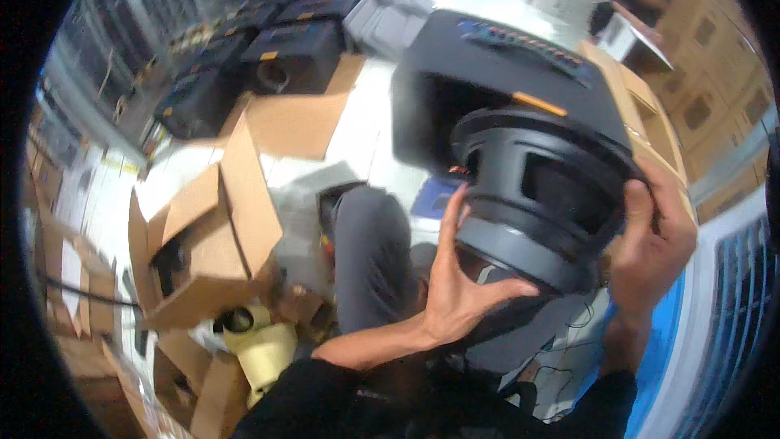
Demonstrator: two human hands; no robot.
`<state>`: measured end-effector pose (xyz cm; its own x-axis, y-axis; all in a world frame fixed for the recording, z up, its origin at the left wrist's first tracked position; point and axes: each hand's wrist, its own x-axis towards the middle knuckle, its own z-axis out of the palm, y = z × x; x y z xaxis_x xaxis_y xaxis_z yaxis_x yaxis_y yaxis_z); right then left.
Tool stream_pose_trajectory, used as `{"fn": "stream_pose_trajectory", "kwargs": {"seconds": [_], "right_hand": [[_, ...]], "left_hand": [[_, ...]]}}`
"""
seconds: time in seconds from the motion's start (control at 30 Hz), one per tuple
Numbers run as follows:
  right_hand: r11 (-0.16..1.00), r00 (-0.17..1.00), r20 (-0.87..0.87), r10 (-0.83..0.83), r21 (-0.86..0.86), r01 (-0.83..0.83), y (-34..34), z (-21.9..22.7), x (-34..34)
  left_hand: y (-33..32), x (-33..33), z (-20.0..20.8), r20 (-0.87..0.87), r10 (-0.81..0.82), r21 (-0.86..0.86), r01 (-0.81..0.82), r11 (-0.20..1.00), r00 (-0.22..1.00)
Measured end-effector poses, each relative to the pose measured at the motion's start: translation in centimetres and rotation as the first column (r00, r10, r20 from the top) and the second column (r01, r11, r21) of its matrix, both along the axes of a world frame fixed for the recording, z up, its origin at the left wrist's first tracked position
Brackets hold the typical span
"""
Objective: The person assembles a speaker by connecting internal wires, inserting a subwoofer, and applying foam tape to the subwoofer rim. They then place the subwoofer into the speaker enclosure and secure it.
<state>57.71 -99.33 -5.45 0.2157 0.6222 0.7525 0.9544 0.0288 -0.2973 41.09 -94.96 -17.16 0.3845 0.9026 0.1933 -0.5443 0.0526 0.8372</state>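
one black speaker driver (561,187) is held up near the dark cabinet (487,57), left hand (455,305) with fingers spread around the magnet (520,250), right hand (656,248) with fingers curled at the rim (569,130), where steady, even support should prevent knocks.

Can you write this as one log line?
speaker: held tilted; left hand: narrow end; right hand: rim; black box: beyond speaker; open carton: left

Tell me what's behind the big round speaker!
Behind the speaker is a big black box with an orange strip. The box's part covered by the speaker can't be seen.
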Motion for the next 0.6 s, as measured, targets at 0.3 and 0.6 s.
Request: {"fn": "stream_pose_trajectory", "kwargs": {"seconds": [0.3, 0.6], "right_hand": [[0.756, 0.926, -0.311, -0.214, -0.653, -0.044, -5.3, -9.5, 7.1], [0.798, 0.899, -0.437, 0.023, -0.534, -0.280, -17.7, -25.6, 1.8]], "left_hand": [[-8.1, -7.4, -1.4, -0.450, -0.193, -0.271, 0.072, 0.960, 0.872], [-14.5, -12.4, -7.1, -0.617, -0.456, -0.496, 0.133, 0.858, 0.641]]}}
